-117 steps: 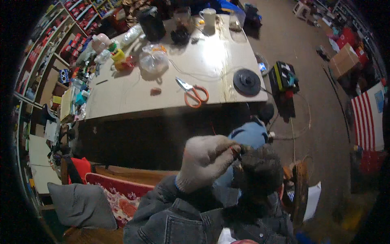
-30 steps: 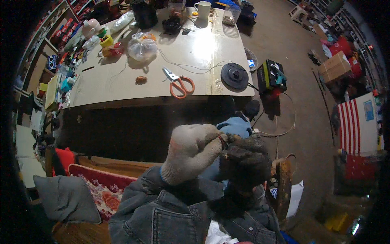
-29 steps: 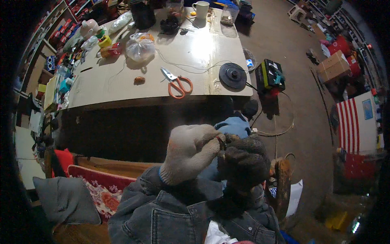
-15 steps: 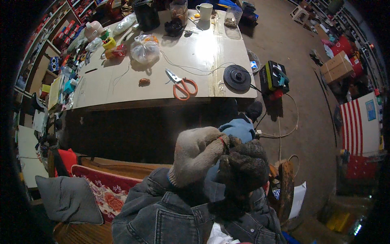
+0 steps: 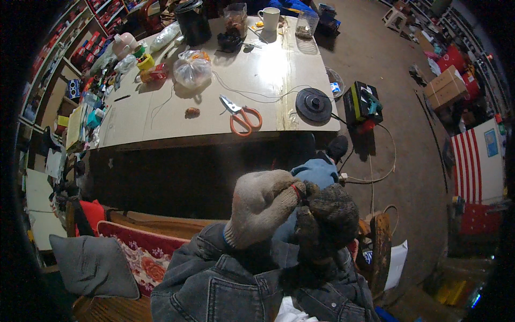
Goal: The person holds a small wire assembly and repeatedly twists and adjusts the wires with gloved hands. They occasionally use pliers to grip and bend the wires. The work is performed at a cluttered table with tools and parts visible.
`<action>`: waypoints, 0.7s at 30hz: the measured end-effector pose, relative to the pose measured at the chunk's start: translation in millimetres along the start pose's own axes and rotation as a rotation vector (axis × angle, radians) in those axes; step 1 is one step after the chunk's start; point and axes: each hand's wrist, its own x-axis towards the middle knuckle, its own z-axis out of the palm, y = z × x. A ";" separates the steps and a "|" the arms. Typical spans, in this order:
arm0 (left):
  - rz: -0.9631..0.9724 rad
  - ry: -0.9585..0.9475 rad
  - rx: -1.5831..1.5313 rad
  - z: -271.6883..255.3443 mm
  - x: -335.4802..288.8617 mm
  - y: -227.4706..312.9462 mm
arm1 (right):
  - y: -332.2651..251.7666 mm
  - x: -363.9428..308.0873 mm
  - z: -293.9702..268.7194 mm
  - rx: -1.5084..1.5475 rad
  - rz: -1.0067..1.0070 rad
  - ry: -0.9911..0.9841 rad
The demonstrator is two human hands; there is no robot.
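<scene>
My left hand (image 5: 260, 206), in a pale knit glove, is closed in front of my chest. A thin red strand (image 5: 296, 190) shows at its pinched fingertips. My right hand (image 5: 332, 214), in a dark, soiled glove, is closed too, its fingers meeting those of the left. Whatever lies between the right fingers is hidden by glove and shadow. Beyond both hands, on the white table (image 5: 134, 126), lie orange-handled scissors (image 5: 244, 118) with the blades partly apart. A small brown lump (image 5: 192, 112) rests to their left.
A black round disc (image 5: 314, 104) sits at the table's right corner, with thin wire running leftward from it. Behind stand a tied plastic bag (image 5: 192, 71), a black bucket (image 5: 193, 24) and a white mug (image 5: 269, 19). Right of the table, a black box (image 5: 362, 102) is on the floor.
My right hand has turned slightly and its fingers have curled in more. Both hands stay together near my chest. The whole view has shifted a little.
</scene>
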 end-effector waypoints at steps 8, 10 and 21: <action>-0.012 0.024 -0.002 0.3 -0.6 2.9 | 4.8 5.9 3.3 0.039 -0.032 0.026; -0.020 0.049 0.025 1.7 -1.4 2.6 | 5.5 5.6 0.2 0.020 -0.031 -0.006; -0.062 0.058 -0.148 9.2 -7.1 1.5 | 10.7 1.5 -0.7 -0.028 -0.059 -0.081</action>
